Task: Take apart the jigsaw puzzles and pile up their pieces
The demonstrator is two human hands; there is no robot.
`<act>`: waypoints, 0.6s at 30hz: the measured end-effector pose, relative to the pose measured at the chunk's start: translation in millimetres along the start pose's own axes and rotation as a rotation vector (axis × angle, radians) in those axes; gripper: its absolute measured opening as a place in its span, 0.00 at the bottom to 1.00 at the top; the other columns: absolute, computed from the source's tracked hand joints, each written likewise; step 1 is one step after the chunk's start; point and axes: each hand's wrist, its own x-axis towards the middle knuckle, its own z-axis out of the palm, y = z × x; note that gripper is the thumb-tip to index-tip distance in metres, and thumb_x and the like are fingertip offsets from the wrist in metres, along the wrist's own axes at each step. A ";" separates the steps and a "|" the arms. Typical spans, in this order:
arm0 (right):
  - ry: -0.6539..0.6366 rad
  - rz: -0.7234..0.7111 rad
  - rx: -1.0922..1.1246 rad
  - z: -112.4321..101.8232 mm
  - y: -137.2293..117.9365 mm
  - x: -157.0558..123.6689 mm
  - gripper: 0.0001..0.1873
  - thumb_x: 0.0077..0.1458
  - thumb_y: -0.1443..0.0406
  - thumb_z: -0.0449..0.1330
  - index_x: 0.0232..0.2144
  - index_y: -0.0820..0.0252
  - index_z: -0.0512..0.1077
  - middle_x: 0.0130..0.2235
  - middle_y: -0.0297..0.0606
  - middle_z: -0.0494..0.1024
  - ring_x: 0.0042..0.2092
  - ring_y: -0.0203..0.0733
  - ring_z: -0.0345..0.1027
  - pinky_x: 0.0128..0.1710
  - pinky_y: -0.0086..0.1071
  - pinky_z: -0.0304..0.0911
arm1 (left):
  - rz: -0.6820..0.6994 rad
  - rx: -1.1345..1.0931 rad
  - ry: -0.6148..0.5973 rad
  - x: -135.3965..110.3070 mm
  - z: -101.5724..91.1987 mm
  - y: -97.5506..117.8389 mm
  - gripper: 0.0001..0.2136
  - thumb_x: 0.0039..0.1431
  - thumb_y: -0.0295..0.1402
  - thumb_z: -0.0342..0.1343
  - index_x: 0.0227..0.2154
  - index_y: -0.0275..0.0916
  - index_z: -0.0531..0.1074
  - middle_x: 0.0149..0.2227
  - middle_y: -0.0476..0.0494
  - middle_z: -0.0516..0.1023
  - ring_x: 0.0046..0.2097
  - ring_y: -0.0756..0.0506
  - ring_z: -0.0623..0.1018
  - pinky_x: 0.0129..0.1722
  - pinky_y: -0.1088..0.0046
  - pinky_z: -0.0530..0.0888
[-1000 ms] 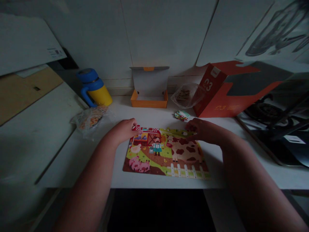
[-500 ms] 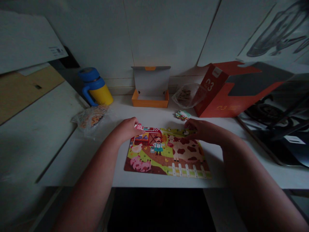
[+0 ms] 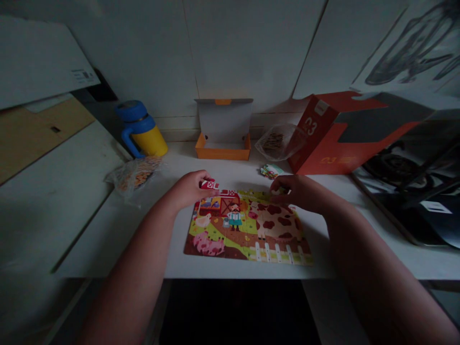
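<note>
A farm jigsaw puzzle (image 3: 237,235) lies flat at the table's front edge, its joined pieces showing a barn, a farmer, a spotted cow, a pig and a white fence. My left hand (image 3: 189,190) pinches a red puzzle piece (image 3: 210,184) with a white X, held at the puzzle's upper left edge, by the barn roof. Over the upper right edge, my right hand (image 3: 296,191) is closed, thumb and fingers around a small green and white puzzle piece (image 3: 282,190) mostly hidden by them. Beyond that hand is a small pile of loose puzzle pieces (image 3: 271,171).
An orange box (image 3: 223,153) with its lid up stands at the back. Beside it are a clear bag of sticks (image 3: 275,142) and a large red box (image 3: 325,143). On the left are a blue and yellow jug (image 3: 145,132) and another plastic bag (image 3: 134,177).
My left hand has lifted the red piece slightly and shifted right, showing more of it. My right hand has moved a little left and up along the puzzle's top edge.
</note>
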 end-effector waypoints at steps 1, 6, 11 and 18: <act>0.026 -0.020 -0.002 5.2 -3.6 2.3 0.15 0.55 0.51 0.68 0.40 0.53 0.77 0.33 0.33 0.83 0.32 0.42 0.74 0.32 0.33 0.61 | 0.021 0.000 -0.005 0.9 7.6 1.2 0.18 0.51 0.45 0.69 0.36 0.41 0.70 0.30 0.52 0.76 0.29 0.48 0.73 0.28 0.72 0.63; 0.097 -0.069 -0.122 22.2 -8.5 11.3 0.21 0.51 0.52 0.71 0.45 0.54 0.79 0.39 0.39 0.83 0.35 0.45 0.74 0.34 0.35 0.63 | 0.140 0.179 -0.003 4.7 32.0 3.2 0.15 0.53 0.41 0.70 0.36 0.41 0.72 0.33 0.50 0.77 0.34 0.46 0.75 0.32 0.71 0.66; 0.092 -0.053 -0.164 16.8 0.4 9.5 0.30 0.48 0.49 0.74 0.49 0.58 0.77 0.47 0.46 0.81 0.42 0.50 0.75 0.41 0.38 0.67 | 0.234 0.400 0.016 2.4 21.4 3.6 0.20 0.52 0.42 0.72 0.45 0.40 0.76 0.48 0.40 0.76 0.48 0.41 0.78 0.48 0.66 0.73; 0.004 -0.034 -0.174 16.9 4.8 9.3 0.28 0.49 0.47 0.72 0.45 0.58 0.76 0.46 0.47 0.81 0.41 0.50 0.74 0.41 0.40 0.67 | 0.213 0.413 -0.062 1.8 20.4 4.0 0.17 0.53 0.41 0.72 0.42 0.41 0.77 0.47 0.43 0.74 0.47 0.41 0.77 0.49 0.66 0.73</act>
